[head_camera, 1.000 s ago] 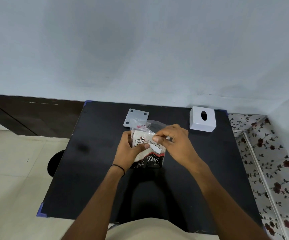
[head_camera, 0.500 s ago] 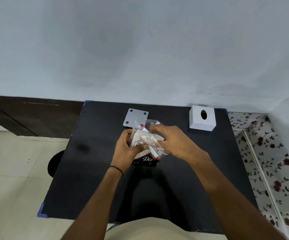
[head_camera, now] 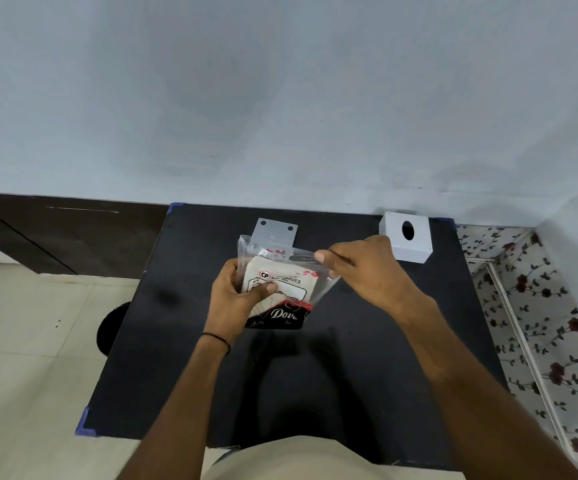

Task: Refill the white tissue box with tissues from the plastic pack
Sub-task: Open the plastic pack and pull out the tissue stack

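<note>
A clear plastic pack of white tissues (head_camera: pixel 282 285), with a black and red printed bottom, is held upright above the middle of the black table (head_camera: pixel 183 341). My left hand (head_camera: pixel 237 299) grips the pack's left side, thumb across its label. My right hand (head_camera: pixel 367 268) pinches the pack's top right edge and holds the clear film stretched open. The white tissue box (head_camera: pixel 407 237), with an oval hole in its top, stands at the table's far right corner, just beyond my right hand and apart from it.
A flat grey plate (head_camera: pixel 275 232) with corner holes lies on the table behind the pack. The table stands against a pale wall. Tiled floor and a dark round object (head_camera: pixel 112 327) lie to the left, flowered fabric (head_camera: pixel 550 306) to the right.
The right hand moved from the pack's front to its top right edge and pulled the film out to the right. The pack's top now stands open and spread. The left hand kept its grip.
</note>
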